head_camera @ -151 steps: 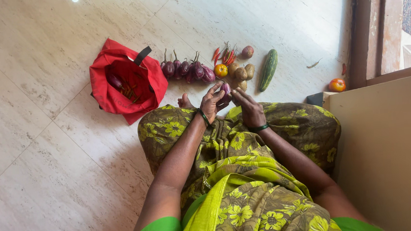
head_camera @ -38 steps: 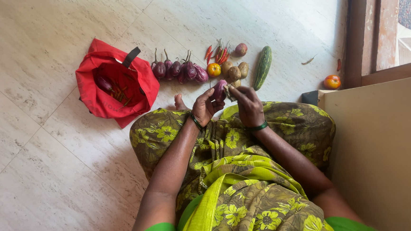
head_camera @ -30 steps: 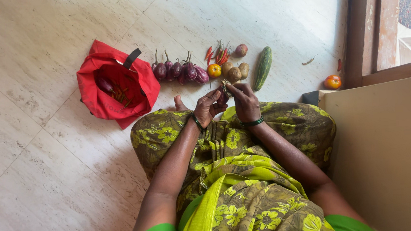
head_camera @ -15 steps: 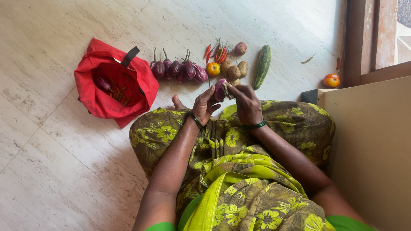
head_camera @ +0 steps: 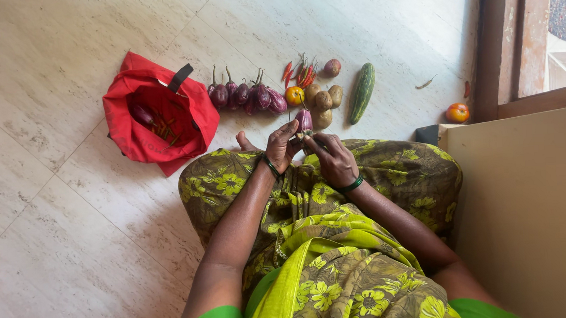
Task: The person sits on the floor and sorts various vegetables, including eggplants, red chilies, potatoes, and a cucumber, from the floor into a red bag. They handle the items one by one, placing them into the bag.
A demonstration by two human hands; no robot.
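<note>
up front, a small purple eggplant (head_camera: 303, 120) is gripped by the left hand (head_camera: 283, 146); its stem end is pinched by the right hand (head_camera: 333, 160), above the floor (head_camera: 71, 224).

red cloth bag (head_camera: 139, 136) open on floor | row of purple brinjals (head_camera: 245, 94) | red chillies (head_camera: 302, 73) | potatoes (head_camera: 324, 100) | cucumber (head_camera: 362, 92) | tomato (head_camera: 457, 112) by doorframe

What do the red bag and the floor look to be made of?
The red bag looks like soft matte cloth: it slumps in creases, with a black strap. The floor looks like polished stone or ceramic tile: pale, faintly veined, with thin joint lines and a slight sheen.
</note>
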